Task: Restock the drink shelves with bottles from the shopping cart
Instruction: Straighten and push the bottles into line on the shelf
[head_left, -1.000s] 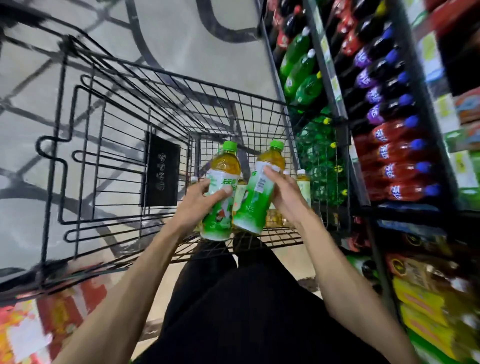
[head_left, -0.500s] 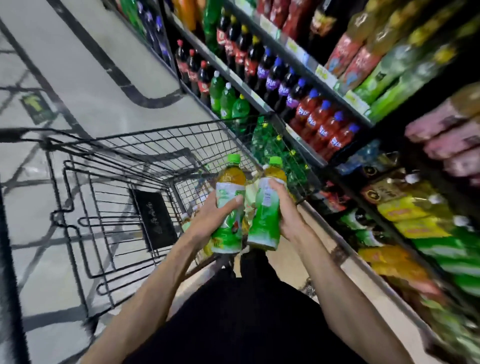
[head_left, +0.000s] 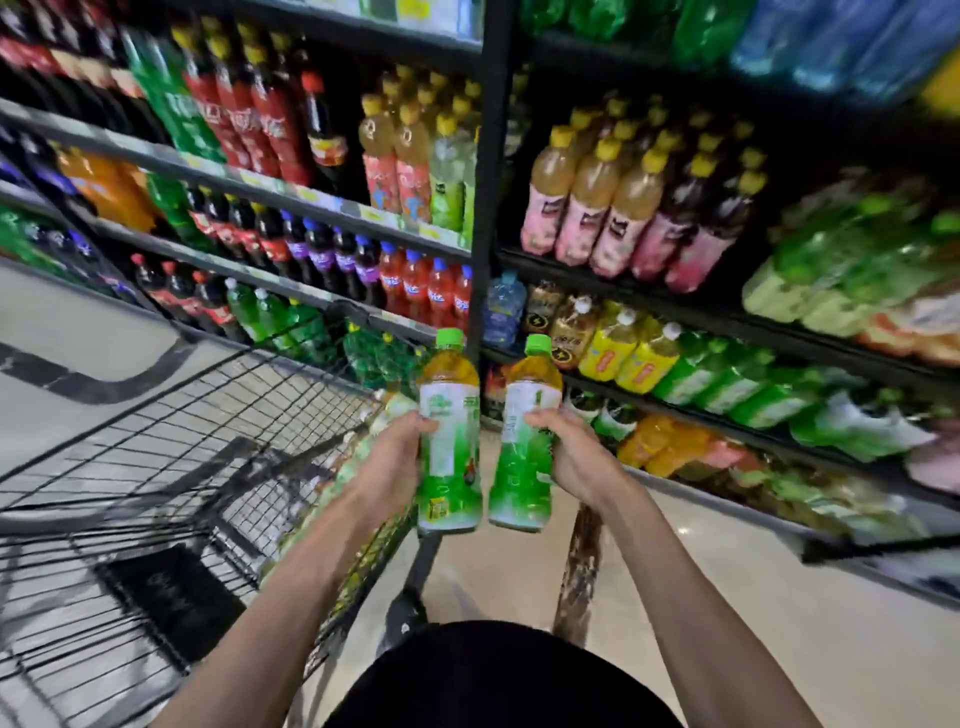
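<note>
Now, left bottle (head_left: 449, 431): lifted out of the shopping cart (head_left: 280, 395), upright, just beside right bottle (head_left: 524, 441).
Left hand (head_left: 387, 467): wrapped round left bottle.
Right hand (head_left: 574, 457): wrapped round right bottle.
Shelves (head_left: 332, 208): swung into view ahead; placing judged next.

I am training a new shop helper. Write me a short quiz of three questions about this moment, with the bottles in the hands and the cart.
1. True or false: the left hand holds the left bottle and the right hand holds the right bottle, and both bottles have green caps.
2. Choose one: the shopping cart stands A) on the person's left, B) on the person's right, C) behind the shelves.
3. Fill in: the pink-labelled bottles have caps of the colour ____.

Key: 1 true; 2 A; 3 yellow.
</note>
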